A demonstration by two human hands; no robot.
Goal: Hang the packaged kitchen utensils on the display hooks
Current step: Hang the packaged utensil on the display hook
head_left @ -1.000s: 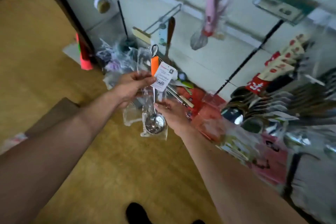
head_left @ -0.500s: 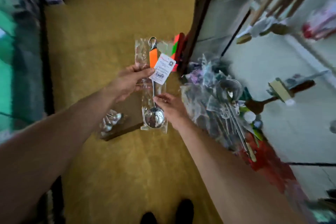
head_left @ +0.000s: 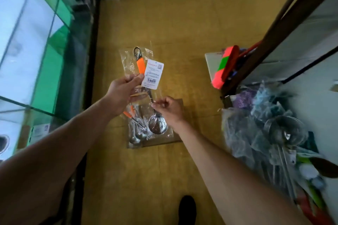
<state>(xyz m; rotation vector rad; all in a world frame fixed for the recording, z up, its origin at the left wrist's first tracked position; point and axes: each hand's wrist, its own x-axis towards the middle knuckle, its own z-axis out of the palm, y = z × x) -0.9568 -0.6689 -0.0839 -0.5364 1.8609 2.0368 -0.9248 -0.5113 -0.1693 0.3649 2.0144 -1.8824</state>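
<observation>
- ladle (head_left: 157, 127): bowl + shaft are polished metal, mirror-shiny; grip is smooth orange plastic
- bag (head_left: 126, 60) round it: thin clear plastic film, crinkly, glossy w/ glare spots
- tag (head_left: 152, 74): white printed paper or card, matt
- spare packs (head_left: 136, 130) on the floor: same clear film, shiny metal inside, orange plastic grips
- cardboard sheet (head_left: 161, 142) under them: plain brown, matt
- floor (head_left: 164, 14): yellowish, matt, a bit mottled
- display case (head_left: 36, 51): glass, v reflective
- pile (head_left: 256, 133) on the right: crumpled clear plastic, metal glinting thru
- shelf post (head_left: 285, 23): dark, wood-looking, dull
</observation>
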